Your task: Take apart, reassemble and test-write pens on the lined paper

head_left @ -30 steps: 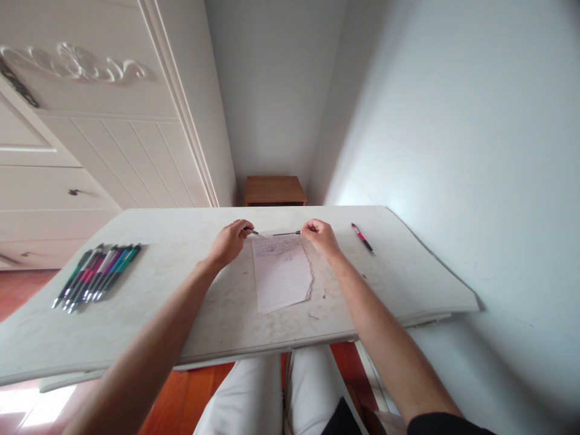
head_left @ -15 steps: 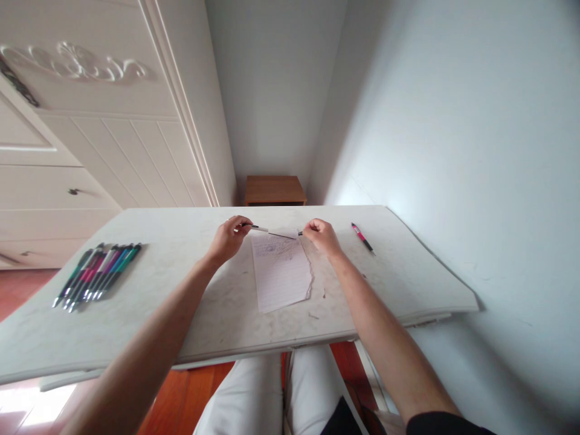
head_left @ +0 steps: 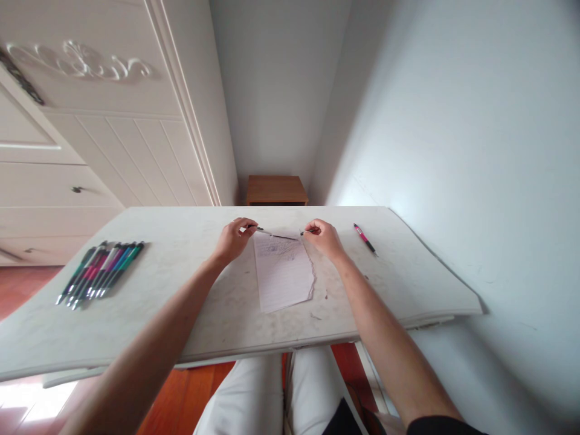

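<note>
Centre frame, left hand (head_left: 232,240) pinching a pen piece (head_left: 260,229), thin dark rod (head_left: 285,237) poking right, over the paper (head_left: 285,275); right hand (head_left: 324,239) pinches a small dark bit (head_left: 303,233) beyond its tip. A second ago rod and bit met; now they're apart.

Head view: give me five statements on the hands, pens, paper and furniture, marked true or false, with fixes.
1. The slim pink-and-black pen lies right of the torn-edged, lined white sheet. True.
2. The left hand holds a slim black-and-pale pen part. True.
3. The row of slim multicoloured pens lies on the sheet. False: it lies left of it, on the stained white tabletop.
4. The right hand lies flat on the row. False: it pinches a small dark piece near the sheet's top-right corner.
5. The brown wooden box-shaped furniture is beyond the tabletop's far edge. True.
</note>
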The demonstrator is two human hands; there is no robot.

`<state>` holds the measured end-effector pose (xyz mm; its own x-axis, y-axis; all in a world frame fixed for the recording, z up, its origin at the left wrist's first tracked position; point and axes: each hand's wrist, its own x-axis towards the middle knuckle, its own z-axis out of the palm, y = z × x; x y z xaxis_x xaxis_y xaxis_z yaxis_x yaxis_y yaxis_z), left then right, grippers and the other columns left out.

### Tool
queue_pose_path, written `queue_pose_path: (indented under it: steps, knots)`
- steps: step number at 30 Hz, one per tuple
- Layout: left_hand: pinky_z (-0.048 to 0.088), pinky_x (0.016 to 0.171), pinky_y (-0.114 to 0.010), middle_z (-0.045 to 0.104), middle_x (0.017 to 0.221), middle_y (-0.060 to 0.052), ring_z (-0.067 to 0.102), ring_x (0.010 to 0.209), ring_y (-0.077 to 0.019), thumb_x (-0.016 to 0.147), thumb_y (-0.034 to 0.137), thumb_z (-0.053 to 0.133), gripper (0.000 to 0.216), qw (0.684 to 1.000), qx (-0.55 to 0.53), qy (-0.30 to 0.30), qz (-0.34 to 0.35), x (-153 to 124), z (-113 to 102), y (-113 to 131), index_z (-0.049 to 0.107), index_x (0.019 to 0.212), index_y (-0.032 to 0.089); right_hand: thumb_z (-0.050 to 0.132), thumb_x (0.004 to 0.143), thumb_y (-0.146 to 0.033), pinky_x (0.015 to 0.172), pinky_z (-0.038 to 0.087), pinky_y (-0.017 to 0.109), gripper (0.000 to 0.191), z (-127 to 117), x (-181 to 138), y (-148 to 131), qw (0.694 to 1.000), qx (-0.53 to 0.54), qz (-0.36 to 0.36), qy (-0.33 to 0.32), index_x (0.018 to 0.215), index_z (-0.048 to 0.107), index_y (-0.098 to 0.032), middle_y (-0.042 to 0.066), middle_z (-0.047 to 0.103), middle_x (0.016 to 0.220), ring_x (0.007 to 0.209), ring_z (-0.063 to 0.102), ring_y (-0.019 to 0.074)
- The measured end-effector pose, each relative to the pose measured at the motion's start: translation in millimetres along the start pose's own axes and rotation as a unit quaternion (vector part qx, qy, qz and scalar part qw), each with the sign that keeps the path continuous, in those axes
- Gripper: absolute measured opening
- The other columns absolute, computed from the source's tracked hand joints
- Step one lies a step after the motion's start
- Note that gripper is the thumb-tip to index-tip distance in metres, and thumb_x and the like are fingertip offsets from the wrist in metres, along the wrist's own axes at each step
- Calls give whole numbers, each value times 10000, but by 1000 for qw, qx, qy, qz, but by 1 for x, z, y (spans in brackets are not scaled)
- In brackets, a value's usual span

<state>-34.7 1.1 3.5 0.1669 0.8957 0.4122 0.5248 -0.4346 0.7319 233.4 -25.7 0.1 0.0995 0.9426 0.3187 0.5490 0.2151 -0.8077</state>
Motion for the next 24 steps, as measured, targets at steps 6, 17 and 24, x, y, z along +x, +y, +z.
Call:
queue_pose_path:
  steps: [6,17,24]
  knots:
    - [515,721,-287,687,954,-61,619,713,-154,785,321,588,207,998,9,55,-8,1,-4,-1,730,872,197,653,647,-300,645,454,291,147,-1,3,3,1000,17,-19,-4,757,681,-208,12,660,707,664,558,169]
    - [514,745,-298,751,903,-50,651,741,-184,773,316,622,185,999,6,36,-31,0,1,-3,742,863,206,613,735,-396,646,484,298,323,-17,11,8,984,99,38,143,926,719,-158,57,693,757,666,593,177]
    - [509,701,-280,756,863,-38,668,744,-187,768,288,626,161,998,7,52,-45,-1,0,-1,744,842,208,597,762,-289,796,514,355,267,-10,12,20,993,27,47,108,945,753,-172,86,756,871,788,687,229]
